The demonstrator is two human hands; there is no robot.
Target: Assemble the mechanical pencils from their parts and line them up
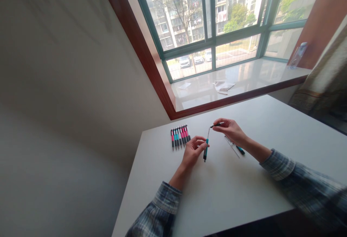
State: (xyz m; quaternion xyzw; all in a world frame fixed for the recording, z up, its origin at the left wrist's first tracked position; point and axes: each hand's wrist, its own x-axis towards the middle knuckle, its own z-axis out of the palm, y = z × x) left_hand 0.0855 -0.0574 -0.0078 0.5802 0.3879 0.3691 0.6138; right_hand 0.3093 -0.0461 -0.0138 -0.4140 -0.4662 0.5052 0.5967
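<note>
My left hand [193, 151] pinches a teal pen barrel [206, 151], which stands nearly upright with its black end down. A thin refill [208, 133] sticks out of the barrel's top. Just to the right and higher, my right hand [228, 128] is closed on a small black pen part [217, 124]; its tip is close to the refill's upper end, and whether they touch I cannot tell. Under the right wrist lie thin white refills [232, 147] and a teal and black pen part [240, 150], partly hidden by the hand.
A row of several pens [180, 137], pink, teal and white with black ends, lies left of my hands on the white table [217, 201]. Behind the table is a window sill [197, 94] with a crumpled cloth [223, 86] and a clear bottle [297, 55].
</note>
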